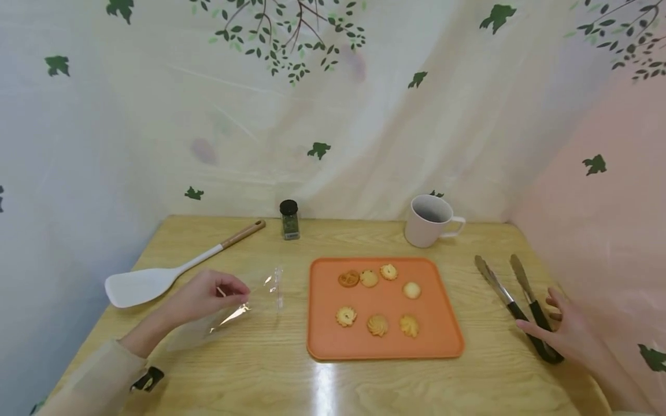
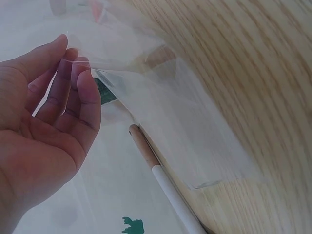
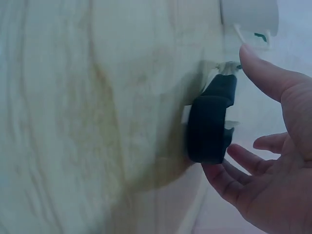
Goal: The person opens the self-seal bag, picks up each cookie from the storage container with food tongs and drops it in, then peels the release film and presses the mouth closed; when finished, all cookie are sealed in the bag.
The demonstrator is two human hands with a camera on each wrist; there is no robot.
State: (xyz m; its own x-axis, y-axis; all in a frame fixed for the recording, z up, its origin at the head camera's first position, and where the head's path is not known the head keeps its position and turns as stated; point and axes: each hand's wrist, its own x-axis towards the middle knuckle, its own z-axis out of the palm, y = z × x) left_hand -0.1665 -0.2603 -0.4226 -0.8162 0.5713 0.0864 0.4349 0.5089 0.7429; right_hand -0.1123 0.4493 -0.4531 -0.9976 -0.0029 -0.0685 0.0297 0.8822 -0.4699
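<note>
Head view first: at the far left of the wooden table (image 1: 250,375), a white spatula (image 1: 137,287) can be seen lying flat, its wood-tipped handle angled toward the back wall. Just beside it, a clear plastic bag (image 1: 234,315) is held by the left hand (image 1: 210,297). In the left wrist view, a bit of the film is clearly being pinched between thumb and fingertips, with the rest draped over the tabletop.

Moving right, a small jar (image 1: 290,222) with a black lid and green stuff inside is stood upright near the back edge. Mid-table, an orange tray (image 1: 447,341) is laid flat, and seven cookies (image 1: 377,325) are spread on it, four toward the far side, three toward the near side. Behind the tray's right part, a pale mug (image 1: 428,222) is set upright, handle pointing right.

Over at the right edge, a pair of tongs (image 1: 512,309) is left lying with its metal arms spread and its black handles toward the person. These handles are bracketed by the right hand (image 1: 577,332), thumb and fingers held apart and ungripped; whether they're actually touched can't be told.
</note>
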